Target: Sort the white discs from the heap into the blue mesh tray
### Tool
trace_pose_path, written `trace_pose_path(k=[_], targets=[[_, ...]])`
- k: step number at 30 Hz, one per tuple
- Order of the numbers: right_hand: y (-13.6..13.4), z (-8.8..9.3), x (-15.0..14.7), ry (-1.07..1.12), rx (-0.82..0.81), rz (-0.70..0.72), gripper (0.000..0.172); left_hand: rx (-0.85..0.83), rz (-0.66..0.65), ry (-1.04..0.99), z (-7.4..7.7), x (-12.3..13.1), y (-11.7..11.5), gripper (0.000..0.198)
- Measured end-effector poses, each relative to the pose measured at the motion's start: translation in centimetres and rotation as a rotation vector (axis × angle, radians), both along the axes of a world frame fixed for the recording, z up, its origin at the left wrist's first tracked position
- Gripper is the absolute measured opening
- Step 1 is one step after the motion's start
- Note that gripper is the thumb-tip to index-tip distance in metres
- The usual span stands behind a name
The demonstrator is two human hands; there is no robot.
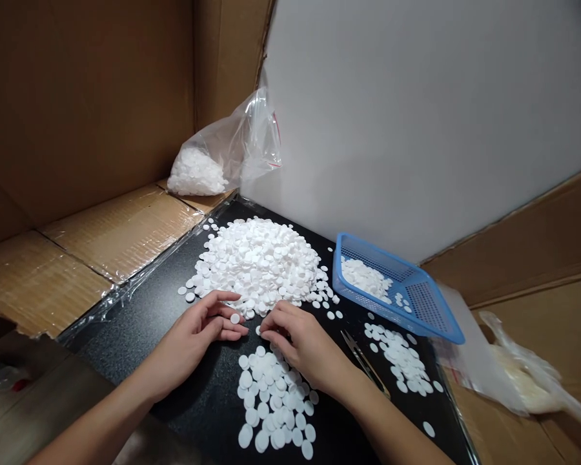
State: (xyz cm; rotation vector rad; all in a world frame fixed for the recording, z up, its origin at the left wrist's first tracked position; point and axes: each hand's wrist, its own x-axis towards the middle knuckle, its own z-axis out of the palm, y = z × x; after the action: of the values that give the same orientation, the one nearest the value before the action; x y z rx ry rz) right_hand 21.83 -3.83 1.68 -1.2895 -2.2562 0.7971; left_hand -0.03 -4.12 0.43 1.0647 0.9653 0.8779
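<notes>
At the near edge of a large heap of white round discs [259, 261], my left hand [198, 329] is turned palm inward with its fingers loosely curved. One small white disc [235, 318] rests against its fingers, near the thumb. Across from it, my right hand [303, 339] is closed in a pinch, with another white disc [258, 330] at its fingertips. The wrist and forearm partly cover a flatter spread of white discs [274, 403] on the black tabletop [184, 400].
Right of my right hand lie metal thread snips [363, 361] and a smaller group of discs [401, 358]. A blue plastic basket [440, 310] holds more discs. A clear bag [198, 171] of white pieces stands on cardboard at the back left; another plastic bag [527, 381] lies far right.
</notes>
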Motion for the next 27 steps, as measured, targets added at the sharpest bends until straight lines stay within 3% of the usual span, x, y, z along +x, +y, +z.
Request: trace_pose_path(k=[9,12,14,17,21,24,27], targets=[[-0.3,2.4,-0.6,0.192,0.187,-0.091,0.011,0.087,-0.159,-0.109,2.2,3.4,0.4,0.044],[-1.1,3.2,1.1,0.175,0.23,-0.176,0.012,0.113,-0.188,-0.087,2.7,3.9,0.6,0.044],[-1.9,3.3,3.6,0.111,0.209,-0.292,0.014,0.205,-0.152,0.053,2.5,3.4,0.7,0.041],[-3.4,2.3,8.7,-0.08,0.14,-0.493,0.025,0.353,-0.001,0.328,1.6,1.6,0.9,0.038],[-5.3,-0.4,14.6,-0.24,0.141,-0.731,0.044,0.371,0.17,0.408,0.4,-1.0,0.9,0.038],[-5.9,-1.4,16.3,-0.328,0.225,-0.794,0.05,0.385,0.173,0.448,0.1,-2.0,0.6,0.038],[-6.0,-1.1,15.7,-0.336,0.26,-0.838,0.048,0.45,0.084,0.55,0.0,-2.1,0.2,0.033]])
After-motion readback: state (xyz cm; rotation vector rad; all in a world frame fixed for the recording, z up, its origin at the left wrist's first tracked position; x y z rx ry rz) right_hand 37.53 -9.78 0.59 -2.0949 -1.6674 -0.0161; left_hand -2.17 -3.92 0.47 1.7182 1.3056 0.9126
